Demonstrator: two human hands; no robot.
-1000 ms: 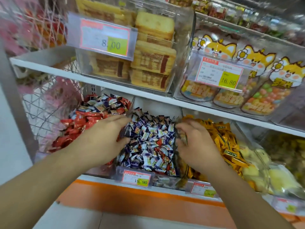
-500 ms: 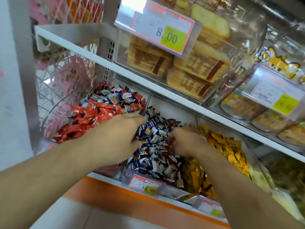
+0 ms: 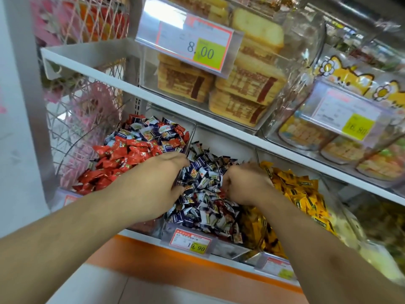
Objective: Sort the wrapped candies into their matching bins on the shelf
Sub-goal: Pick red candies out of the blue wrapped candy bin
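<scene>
Both hands worked the middle bin (image 3: 223, 249) of blue-and-white candies (image 3: 205, 178) on the lower shelf. The left hand (image 3: 157, 183) lay at that bin's left edge, fingers curled into the heap; what they held could not be told. The right hand (image 3: 247, 185), at the bin's right edge beside the yellow candies (image 3: 304, 194), was bunched, its grip unclear. Stray blue-and-white pieces (image 3: 151, 130) sat behind the red candies (image 3: 114, 163) in the bin left of it, likelier within reach of the left hand.
</scene>
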